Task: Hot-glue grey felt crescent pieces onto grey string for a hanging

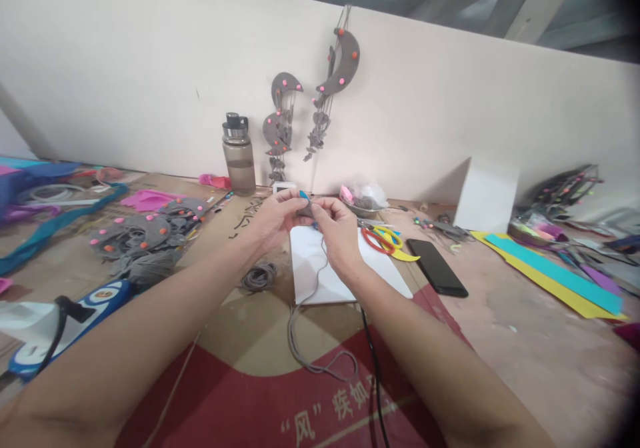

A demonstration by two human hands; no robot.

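My left hand (280, 220) and my right hand (340, 235) meet over the top of a white sheet (340, 275). Both pinch a small grey felt piece (304, 209) between thumbs and fingertips, which partly cover it. A small blue tip (303, 195) shows at the left fingertips; what it belongs to I cannot make out. Thin grey cord (316, 281) hangs from by the right fingers, crosses the sheet and loops on the cardboard below. A coil of grey cord (259, 276) lies left of the sheet. Red-handled scissors (376, 241) rest right of my right hand.
A black phone (437, 267) lies right of the sheet. A water bottle (239, 158) stands by the wall, near hanging grey felt moons (350, 65). Grey felt pieces with pompoms (133, 233) and a blue-and-white glue gun (107, 296) sit left; coloured strips (555, 271) lie right.
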